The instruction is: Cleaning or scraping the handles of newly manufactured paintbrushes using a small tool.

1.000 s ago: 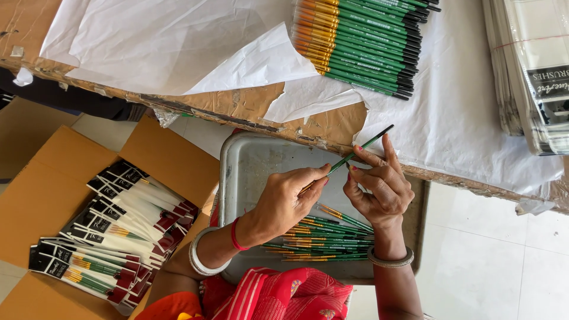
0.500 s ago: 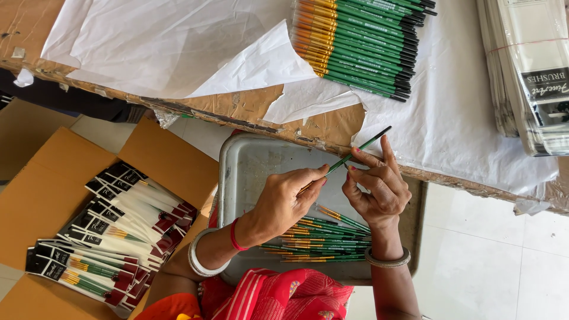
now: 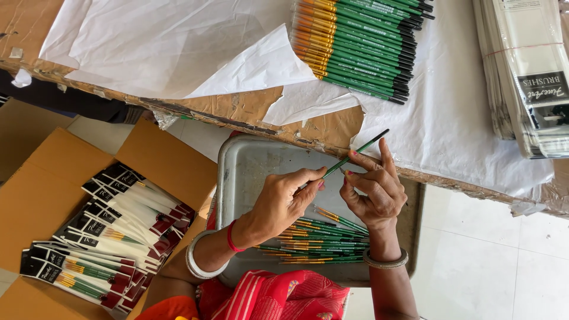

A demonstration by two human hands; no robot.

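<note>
My left hand [image 3: 278, 201] and my right hand [image 3: 374, 188] meet over a grey metal tray [image 3: 249, 163] on my lap. Between them they hold one thin green paintbrush [image 3: 363, 147], which slants up to the right with its dark end past my right fingers. My left thumb and forefinger pinch its lower end, and my right fingers grip its middle. Under my hands, several green and orange brushes [image 3: 320, 243] lie loose in the tray's near part.
A big pile of green brushes [image 3: 361, 41] lies on white paper [image 3: 172, 41] on the cardboard-covered table. A stack of clear packaging sleeves [image 3: 527, 77] sits at the right. An open cardboard box [image 3: 160, 160] at the left holds packed brush sets [image 3: 106, 237].
Both hands stay on the same brush in nearly the same place. Only the view has shifted slightly.
</note>
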